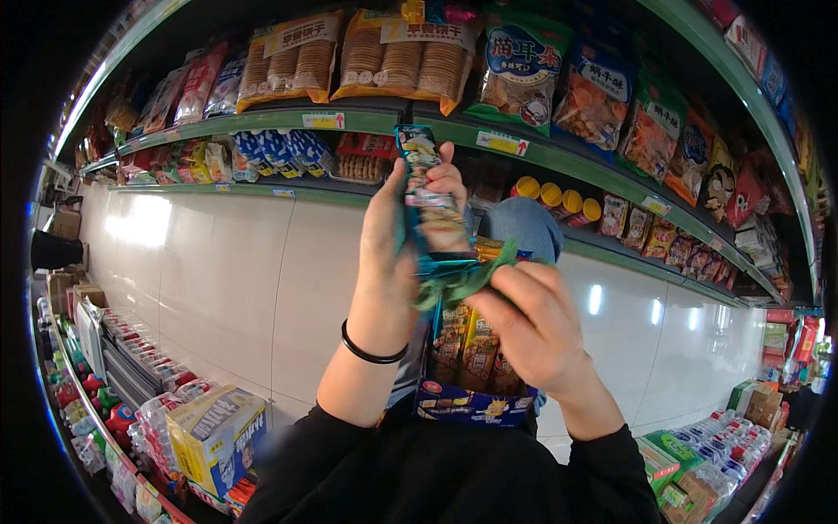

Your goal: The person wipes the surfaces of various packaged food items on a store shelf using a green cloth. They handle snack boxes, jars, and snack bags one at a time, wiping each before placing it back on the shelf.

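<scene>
My left hand (383, 229) is raised in front of me, shut on a teal snack packet (432, 203) that stands nearly upright. A green cloth (481, 278) is pinched in the fingers of my right hand (540, 321), and it lies against the packet's lower end. Motion blurs the cloth and the base of my left hand. Below my hands, at my lap, rests an open blue cardboard display box (474, 401). Several yellow-and-brown wrapped snack bars (463, 347) stand in it, partly hidden by my right hand. Behind the cloth shows a gold wrapper (497, 249).
A green-edged shelf (452, 131) carries bagged biscuits (406, 59) and snack bags (520, 72). Yellow-lidded tubs (550, 193) sit on the shelf below. My denim knee (524, 223) is close to it. A yellow-and-blue carton (219, 435) and bottle packs (720, 445) stand behind, on either side.
</scene>
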A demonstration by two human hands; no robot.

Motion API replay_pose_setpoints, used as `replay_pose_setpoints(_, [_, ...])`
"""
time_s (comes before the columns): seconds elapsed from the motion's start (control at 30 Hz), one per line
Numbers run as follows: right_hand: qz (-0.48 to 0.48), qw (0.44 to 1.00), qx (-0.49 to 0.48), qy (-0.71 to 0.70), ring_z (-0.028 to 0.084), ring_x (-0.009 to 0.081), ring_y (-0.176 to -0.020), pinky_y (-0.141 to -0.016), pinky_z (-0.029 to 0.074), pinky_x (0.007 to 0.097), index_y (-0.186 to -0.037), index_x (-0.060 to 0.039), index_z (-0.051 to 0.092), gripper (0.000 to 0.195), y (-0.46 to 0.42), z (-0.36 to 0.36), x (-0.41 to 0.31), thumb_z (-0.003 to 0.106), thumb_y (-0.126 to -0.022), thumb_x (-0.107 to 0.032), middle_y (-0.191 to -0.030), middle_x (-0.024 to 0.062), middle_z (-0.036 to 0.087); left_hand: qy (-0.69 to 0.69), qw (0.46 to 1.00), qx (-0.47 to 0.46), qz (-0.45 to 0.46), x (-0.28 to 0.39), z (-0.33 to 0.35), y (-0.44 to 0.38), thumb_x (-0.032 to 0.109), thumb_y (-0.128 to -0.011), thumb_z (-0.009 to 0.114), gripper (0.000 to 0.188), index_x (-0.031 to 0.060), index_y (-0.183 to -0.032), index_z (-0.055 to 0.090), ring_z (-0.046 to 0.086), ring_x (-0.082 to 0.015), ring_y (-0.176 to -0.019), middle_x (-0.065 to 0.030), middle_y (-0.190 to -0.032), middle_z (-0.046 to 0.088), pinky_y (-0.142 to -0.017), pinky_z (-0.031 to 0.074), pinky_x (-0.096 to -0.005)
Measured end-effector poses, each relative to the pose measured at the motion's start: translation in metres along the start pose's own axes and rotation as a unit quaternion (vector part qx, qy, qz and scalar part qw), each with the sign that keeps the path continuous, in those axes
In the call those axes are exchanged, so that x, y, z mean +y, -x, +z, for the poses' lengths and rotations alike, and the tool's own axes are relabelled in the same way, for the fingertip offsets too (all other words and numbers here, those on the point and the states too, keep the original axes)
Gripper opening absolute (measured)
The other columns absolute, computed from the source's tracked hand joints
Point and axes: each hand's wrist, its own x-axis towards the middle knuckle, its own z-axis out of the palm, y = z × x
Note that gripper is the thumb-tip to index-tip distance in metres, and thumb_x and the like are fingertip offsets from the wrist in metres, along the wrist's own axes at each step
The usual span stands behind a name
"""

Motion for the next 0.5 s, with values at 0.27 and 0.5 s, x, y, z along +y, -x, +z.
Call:
replay_pose_setpoints(0.27, [0.317, 0.938, 0.132, -0.043, 0.064, 0.0220, -0.106, -0.092, 0.050, 0.0307, -0.117, 0.0004, 0.075, 0.024, 0.024, -0.050, 0.017, 0.077, -0.094, -0.006, -0.118, 0.0111, 0.066, -0.409, 0.902, -0.141, 0.015, -0.012, 0.011, 0.035, 0.032, -0.102, 0.066, 0.074, 0.0087, -0.162, 0.030, 0.055, -0.0162, -0.068, -0.0208, -0.118, 0.058, -0.053, 0.046, -0.0255])
replay_pose_setpoints(0.5, [0.265, 0.892, 0.244, -0.274, 0.063, 0.0246, -0.119, -0.105, 0.045, 0.0358, -0.120, 0.0029, 0.073, 0.025, -0.016, -0.058, 0.023, 0.068, -0.100, -0.012, -0.125, 0.0157, 0.068, -0.529, 0.816, -0.162, -0.169, -0.014, 0.008, 0.058, 0.001, -0.089, 0.077, 0.097, 0.0056, -0.168, 0.022, 0.069, -0.0274, -0.086, -0.0251, -0.126, 0.062, -0.069, 0.057, -0.0359])
